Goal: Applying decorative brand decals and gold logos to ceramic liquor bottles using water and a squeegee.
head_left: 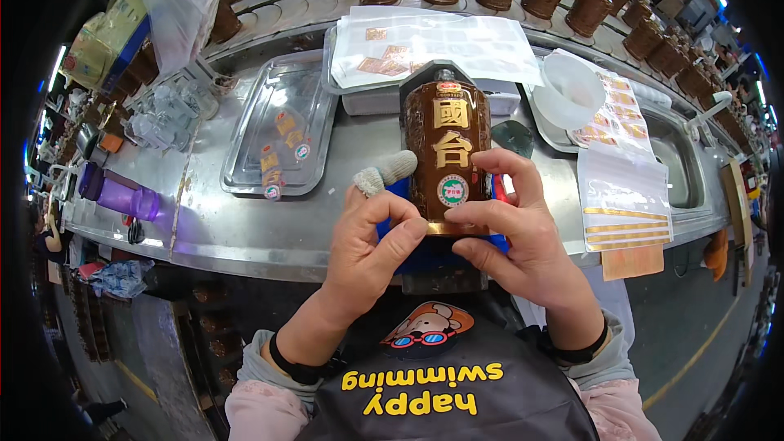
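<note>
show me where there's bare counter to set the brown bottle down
Bare steel counter lies left of the left hand, between the clear tray and the purple bottle. Right of the brown bottle it is crowded: white bowl, label sheets.

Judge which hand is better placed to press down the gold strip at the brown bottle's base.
Left, probably: the left hand has thumb and forefinger pinched on the gold strip, while the right hand wraps and steadies the brown ceramic bottle.
</note>
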A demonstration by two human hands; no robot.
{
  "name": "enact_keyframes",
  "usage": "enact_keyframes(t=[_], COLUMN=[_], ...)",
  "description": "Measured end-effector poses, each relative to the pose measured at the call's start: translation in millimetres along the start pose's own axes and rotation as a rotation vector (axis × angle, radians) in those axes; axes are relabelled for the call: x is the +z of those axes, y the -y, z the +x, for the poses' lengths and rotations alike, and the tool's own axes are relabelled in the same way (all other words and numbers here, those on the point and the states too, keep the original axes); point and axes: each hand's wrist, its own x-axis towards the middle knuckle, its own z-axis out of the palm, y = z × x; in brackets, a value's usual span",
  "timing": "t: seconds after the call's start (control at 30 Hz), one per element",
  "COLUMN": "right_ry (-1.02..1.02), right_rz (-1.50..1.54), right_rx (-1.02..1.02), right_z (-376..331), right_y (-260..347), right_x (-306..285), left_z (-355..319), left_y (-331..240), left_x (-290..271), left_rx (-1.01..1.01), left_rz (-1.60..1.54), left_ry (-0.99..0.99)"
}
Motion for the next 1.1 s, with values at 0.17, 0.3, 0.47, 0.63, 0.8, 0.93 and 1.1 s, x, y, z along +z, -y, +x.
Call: enact_keyframes(t=[0.17,0.3,0.47,0.63,0.8,0.93,1.1], right_ry=[0.019,0.056,0.024,-0.018,-0.048,-0.083,-0.095], right_rz=[0.017,0.013,0.075,0.076,0.042,0.085,0.022], right_rx=[0.01,-0.001,0.06,0.104,0.083,0.149,0.12], right_z=[6,7,-1,-4,-5,-6,-7], right_y=[6,-4,-9,-11,-14,-11,-13], right_x=[-1,-11,-10,-7,-2,3,3], left_z=[1,8,3,4,5,5,17], left_y=[-13,8,19,16,18,20,24], left_x=[0,-4,-5,-4,-4,-3,-6], left_rx=[0.05,0.233,0.118,0.122,0.115,0.168,0.226], left_rz=[0.014,0.099,0.225,0.213,0.238,0.273,0.356], left_ry=[0.08,0.005,0.036,0.037,0.034,-0.059,-0.004])
